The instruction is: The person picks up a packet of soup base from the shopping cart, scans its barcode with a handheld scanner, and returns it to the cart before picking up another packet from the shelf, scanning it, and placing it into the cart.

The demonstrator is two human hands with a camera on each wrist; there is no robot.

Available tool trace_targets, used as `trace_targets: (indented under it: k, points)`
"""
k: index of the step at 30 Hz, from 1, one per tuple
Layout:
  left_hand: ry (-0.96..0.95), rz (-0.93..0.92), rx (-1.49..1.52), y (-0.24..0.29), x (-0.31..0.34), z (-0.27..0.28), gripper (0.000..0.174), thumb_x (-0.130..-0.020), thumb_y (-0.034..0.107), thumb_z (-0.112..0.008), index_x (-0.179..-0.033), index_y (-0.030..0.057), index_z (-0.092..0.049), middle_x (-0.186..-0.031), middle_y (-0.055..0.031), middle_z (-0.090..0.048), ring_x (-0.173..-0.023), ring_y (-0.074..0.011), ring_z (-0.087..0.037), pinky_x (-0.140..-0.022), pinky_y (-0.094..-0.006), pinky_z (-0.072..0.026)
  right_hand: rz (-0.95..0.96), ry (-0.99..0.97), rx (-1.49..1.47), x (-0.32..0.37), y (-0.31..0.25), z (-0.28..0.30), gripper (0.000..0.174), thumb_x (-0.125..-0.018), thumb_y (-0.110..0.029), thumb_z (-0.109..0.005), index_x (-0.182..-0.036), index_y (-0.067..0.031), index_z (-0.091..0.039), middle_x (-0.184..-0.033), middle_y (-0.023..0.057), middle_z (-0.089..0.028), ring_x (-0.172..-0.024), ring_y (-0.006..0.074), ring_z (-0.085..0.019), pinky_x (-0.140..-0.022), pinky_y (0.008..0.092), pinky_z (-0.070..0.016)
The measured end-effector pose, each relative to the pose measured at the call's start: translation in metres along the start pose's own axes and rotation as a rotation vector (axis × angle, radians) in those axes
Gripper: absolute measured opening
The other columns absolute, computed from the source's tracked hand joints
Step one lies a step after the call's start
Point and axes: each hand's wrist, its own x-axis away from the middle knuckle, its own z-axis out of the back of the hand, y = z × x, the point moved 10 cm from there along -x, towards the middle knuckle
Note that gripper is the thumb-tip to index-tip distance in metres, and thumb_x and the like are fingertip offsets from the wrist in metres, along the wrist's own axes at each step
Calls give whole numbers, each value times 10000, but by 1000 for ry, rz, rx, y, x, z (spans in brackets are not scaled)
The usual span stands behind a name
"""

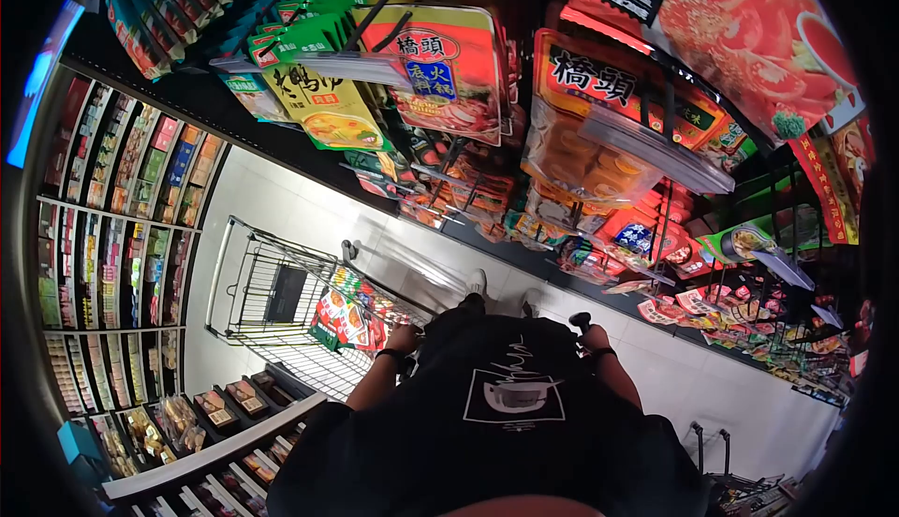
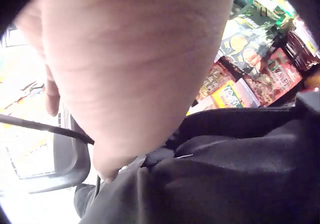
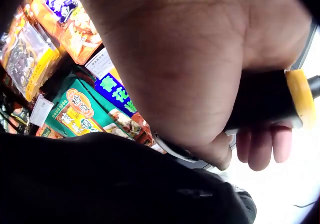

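Observation:
In the head view the left hand [image 1: 405,339] is beside the near end of a metal shopping cart [image 1: 251,325] holding red and green packets [image 1: 345,318]. The left wrist view shows the palm side of that hand [image 2: 130,69], a finger pointing down and a thin black cord [image 2: 40,126] passing by; what it holds, if anything, is hidden. The right hand [image 1: 594,337] is at the other side of the body, at a dark object [image 1: 581,318]. Close up, the right hand [image 3: 200,74] has its fingers curled round a black handle [image 3: 265,96] with a yellow ring [image 3: 301,99].
Hanging soup-base packets [image 1: 449,72] fill the rack ahead, their price-tag holders [image 1: 655,147] jutting out. Tall shelves [image 1: 122,152] stand at the left, with a low display [image 1: 215,405] at lower left. Pale floor [image 1: 272,189] runs between. Another cart [image 1: 740,484] is at lower right.

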Motion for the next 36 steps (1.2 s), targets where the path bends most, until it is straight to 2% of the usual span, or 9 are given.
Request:
trace_targets:
  k: [3,9,17,19,22,23,26,33,36]
  points:
    - [-24,153,245,-13,-7,-12,413,-799,409,-612,-1064,95,-657,-1041,-161,-649,-1032,-332,-587,-920,-409,-451,121,26,97,5,-36,9,103,-741,-48,-596,-822,16,-587,-634,134,-627,-492,227,-618,-443,342,-483]
    - [-140,-148,-117,8,-67,-59,366,-799,345,-526,-932,26,-644,-996,-211,-632,-979,-361,-592,-855,-444,-462,146,21,147,-21,-24,8,213,-695,-116,-623,-868,7,-615,-737,168,-653,-607,271,-659,-541,372,-528]
    - [-3,69,66,28,-22,-70,367,-839,370,-491,-992,70,-639,-1088,-163,-621,-1060,-327,-568,-904,-429,-450,118,-32,152,-15,8,26,251,-673,-142,-674,-866,-1,-600,-705,126,-646,-558,216,-641,-467,323,-502]
    - [-93,156,81,29,-7,-92,343,-868,344,-448,-1039,109,-630,-1122,-121,-620,-1101,-299,-555,-989,-534,-348,91,-49,127,-11,16,29,263,-667,-149,-686,-869,-2,-602,-711,122,-649,-578,214,-646,-479,324,-511]
    - [-95,180,-101,71,38,-81,336,-896,311,-376,-1051,149,-627,-1110,-107,-628,-1113,-259,-559,-962,-745,-19,133,-90,177,-23,40,23,258,-664,-125,-679,-875,3,-603,-738,127,-656,-599,218,-653,-524,321,-535]
    - [-57,200,-146,76,44,-78,302,-855,280,-495,-982,53,-648,-1021,-204,-640,-1009,-328,-605,-937,-550,-360,224,-47,247,-34,47,19,238,-676,-89,-650,-887,8,-599,-738,128,-656,-600,217,-656,-528,319,-536]
    - [-9,199,392,55,41,-110,305,-838,236,-550,-1010,0,-637,-971,-235,-645,-966,-346,-618,-789,-415,-479,197,-91,258,-29,57,16,237,-688,-63,-620,-913,8,-591,-739,129,-656,-585,212,-654,-524,317,-533]
    - [-165,145,185,66,40,-99,347,-860,273,-512,-1098,47,-625,-1111,-205,-613,-1077,-326,-569,-902,-396,-431,139,5,77,9,53,17,207,-715,-117,-664,-845,16,-575,-671,120,-635,-544,220,-633,-482,328,-503]
    - [-51,79,347,55,31,-100,329,-842,242,-562,-1094,40,-627,-1064,-172,-640,-1030,-309,-596,-889,-382,-457,196,88,83,15,52,14,219,-720,-139,-673,-833,18,-570,-681,125,-636,-548,227,-635,-478,322,-505]
